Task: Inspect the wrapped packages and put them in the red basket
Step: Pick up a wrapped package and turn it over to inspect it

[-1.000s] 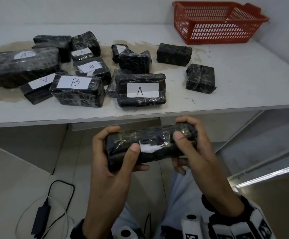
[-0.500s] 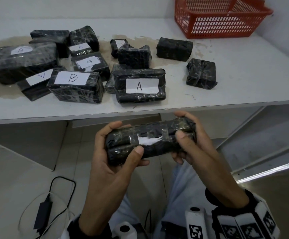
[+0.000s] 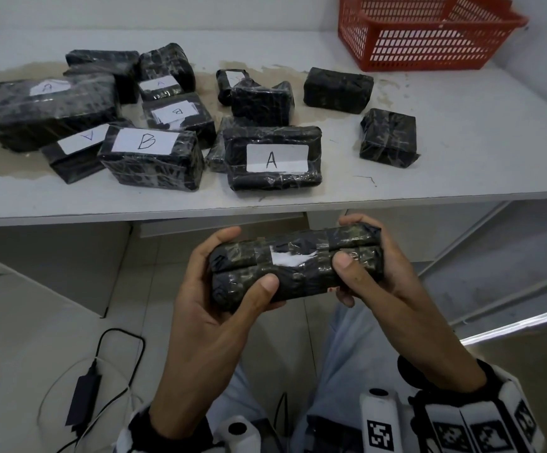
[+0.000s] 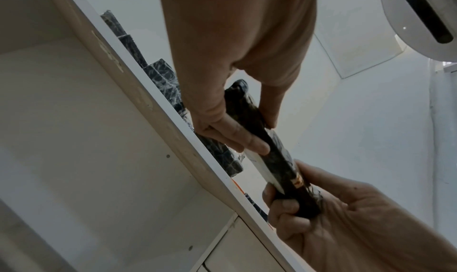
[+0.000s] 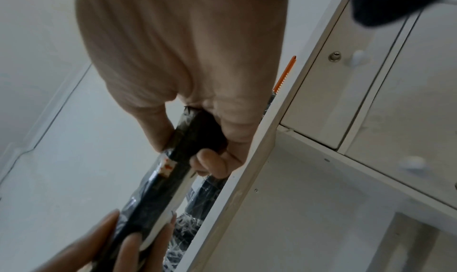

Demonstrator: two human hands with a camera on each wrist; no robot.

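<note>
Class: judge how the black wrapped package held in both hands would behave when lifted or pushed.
The package looks stiff: it spans left hand to right hand without sagging. Its glossy wrap may be slippery. Its flat sides make rolling unlikely.

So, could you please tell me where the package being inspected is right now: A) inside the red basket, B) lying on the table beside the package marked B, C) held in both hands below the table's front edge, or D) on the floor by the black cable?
C: the left hand and right hand each grip one end of the package, in front of and below the table edge.
</note>
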